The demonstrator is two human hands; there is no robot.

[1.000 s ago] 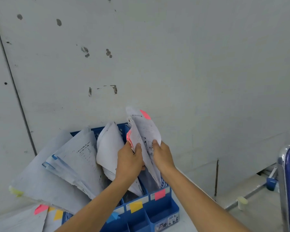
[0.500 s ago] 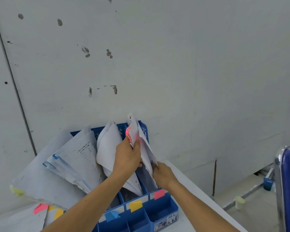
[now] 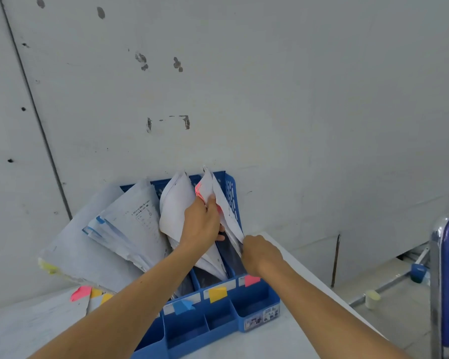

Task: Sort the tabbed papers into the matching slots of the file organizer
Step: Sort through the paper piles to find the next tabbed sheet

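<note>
By the wall (image 3: 296, 99), left hand (image 3: 201, 224) fingers (image 3: 212, 201) pinch pink-tabbed papers (image 3: 207, 184).

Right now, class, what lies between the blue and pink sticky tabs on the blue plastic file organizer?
A single yellow sticky tab, plainly shown in the head view.

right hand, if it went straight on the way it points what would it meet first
The right hand would probably meet the paper it pinches, then the left hand gripping pink-tabbed papers; depth unclear.
</note>
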